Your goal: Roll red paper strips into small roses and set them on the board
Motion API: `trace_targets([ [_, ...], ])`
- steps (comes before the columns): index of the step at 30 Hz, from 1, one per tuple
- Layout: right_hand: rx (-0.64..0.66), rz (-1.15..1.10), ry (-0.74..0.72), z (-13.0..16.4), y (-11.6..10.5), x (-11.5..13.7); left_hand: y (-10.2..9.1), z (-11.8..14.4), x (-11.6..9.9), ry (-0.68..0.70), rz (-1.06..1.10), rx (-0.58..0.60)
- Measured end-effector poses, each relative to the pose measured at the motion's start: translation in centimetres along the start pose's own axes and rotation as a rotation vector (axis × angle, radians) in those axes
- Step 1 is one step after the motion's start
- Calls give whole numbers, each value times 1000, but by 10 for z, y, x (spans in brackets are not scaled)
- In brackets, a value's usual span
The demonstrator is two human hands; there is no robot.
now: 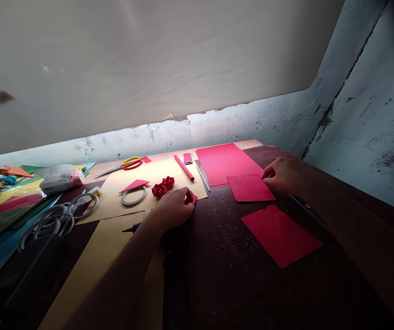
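My left hand (pixel 173 207) is closed, its fingertips pinching a small red paper piece (pixel 194 199) mostly hidden by the fingers. Just beyond it sit red folded paper roses (pixel 163 186). My right hand (pixel 280 176) is closed in a pinch at the right edge of a stack of red paper squares (pixel 249 189). Nearer to me a single red paper sheet (pixel 281 234) lies flat on the dark table. Larger pinkish-red sheets (pixel 226 160) lie behind the stack. Under my left forearm the tip of a glue gun (pixel 128 229) seems to stick out.
Scissors (pixel 124 166), a red paper roll (pixel 184 168), a tape ring (pixel 134 195) and a folded red triangle (pixel 135 184) rest on yellow paper (pixel 109 201). More rings (pixel 51 222), a tissue pack (pixel 62 178) and coloured paper (pixel 14 206) crowd the left. A dark pen-like stick (pixel 305 207) lies beneath my right forearm.
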State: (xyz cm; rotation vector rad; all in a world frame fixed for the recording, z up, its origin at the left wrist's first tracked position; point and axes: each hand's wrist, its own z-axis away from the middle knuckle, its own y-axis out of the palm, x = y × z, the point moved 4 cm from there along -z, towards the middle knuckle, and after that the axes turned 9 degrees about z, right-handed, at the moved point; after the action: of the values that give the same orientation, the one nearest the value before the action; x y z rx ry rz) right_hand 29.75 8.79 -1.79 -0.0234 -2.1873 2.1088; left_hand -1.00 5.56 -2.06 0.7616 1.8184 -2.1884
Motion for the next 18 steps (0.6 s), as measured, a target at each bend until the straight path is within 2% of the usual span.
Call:
trace_targets([
  [4, 23, 42, -59, -6, 10, 3, 0, 0, 1, 24, 36, 10],
  [8, 26, 101, -67, -7, 15, 10, -3, -2, 2, 21, 43, -42],
  [11, 22, 153, -57, -6, 15, 15, -3, -4, 5, 9, 16, -75],
  [18, 63, 226, -65, 0, 17, 29, -2, -3, 8, 7, -72, -69],
])
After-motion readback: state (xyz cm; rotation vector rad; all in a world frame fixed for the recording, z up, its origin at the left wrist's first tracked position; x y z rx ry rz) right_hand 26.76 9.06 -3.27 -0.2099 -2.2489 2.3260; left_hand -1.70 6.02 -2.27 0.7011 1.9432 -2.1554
